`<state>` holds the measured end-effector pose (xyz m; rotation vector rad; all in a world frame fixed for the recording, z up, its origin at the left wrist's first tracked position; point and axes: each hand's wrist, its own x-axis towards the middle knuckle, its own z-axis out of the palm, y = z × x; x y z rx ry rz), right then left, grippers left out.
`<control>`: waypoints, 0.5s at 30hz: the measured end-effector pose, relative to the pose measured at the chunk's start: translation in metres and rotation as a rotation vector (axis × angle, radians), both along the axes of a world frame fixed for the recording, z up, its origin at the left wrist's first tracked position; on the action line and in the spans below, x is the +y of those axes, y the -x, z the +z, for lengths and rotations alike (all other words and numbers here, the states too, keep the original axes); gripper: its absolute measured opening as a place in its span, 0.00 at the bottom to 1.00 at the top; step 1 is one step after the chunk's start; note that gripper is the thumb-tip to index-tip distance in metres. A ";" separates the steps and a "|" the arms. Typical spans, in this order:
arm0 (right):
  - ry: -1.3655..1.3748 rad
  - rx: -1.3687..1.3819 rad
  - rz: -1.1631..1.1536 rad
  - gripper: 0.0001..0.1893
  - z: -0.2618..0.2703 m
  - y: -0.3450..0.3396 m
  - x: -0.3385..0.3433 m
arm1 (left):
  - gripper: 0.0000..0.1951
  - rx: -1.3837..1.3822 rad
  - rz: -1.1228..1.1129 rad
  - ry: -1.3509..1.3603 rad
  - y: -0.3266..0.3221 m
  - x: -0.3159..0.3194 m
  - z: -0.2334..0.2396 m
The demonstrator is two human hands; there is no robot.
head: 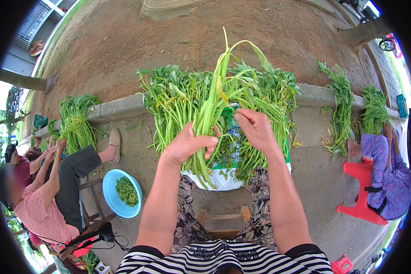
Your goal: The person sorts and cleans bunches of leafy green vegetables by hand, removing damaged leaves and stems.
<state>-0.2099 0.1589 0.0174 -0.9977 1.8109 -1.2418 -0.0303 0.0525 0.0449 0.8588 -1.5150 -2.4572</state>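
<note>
My left hand (191, 142) grips a bunch of long green stems (207, 113), probably water spinach, held with the leafy tips pointing away from me. A yellowed leaf (221, 89) hangs among the stems. Just right of the bunch is my right hand (258, 132), its thumb and forefinger drawn together near a leaf; whether anything is pinched there cannot be made out. Beneath both hands, a printed white and green plastic sack (222, 181) carries a left pile of greens (173, 99), a right pile (277, 99) and loose leafy scraps (222, 150) between them.
A concrete kerb (123, 108) runs behind the piles, with bare soil (123, 51) beyond. At left stands a light blue basin (106, 191) of leaves beside a seated person (44, 212). Another person (387, 178) sits by a red plastic stool (358, 195) at right, near more greens (340, 106).
</note>
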 end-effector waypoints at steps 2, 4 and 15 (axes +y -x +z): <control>-0.008 0.015 0.037 0.13 0.001 0.001 0.001 | 0.14 0.015 0.029 0.011 -0.002 -0.002 -0.003; 0.055 0.013 0.028 0.11 -0.003 0.002 0.003 | 0.14 0.038 0.049 0.018 0.000 -0.003 -0.005; -0.001 -0.260 -0.051 0.12 0.006 0.002 0.002 | 0.11 -0.042 0.221 0.009 0.009 -0.002 -0.010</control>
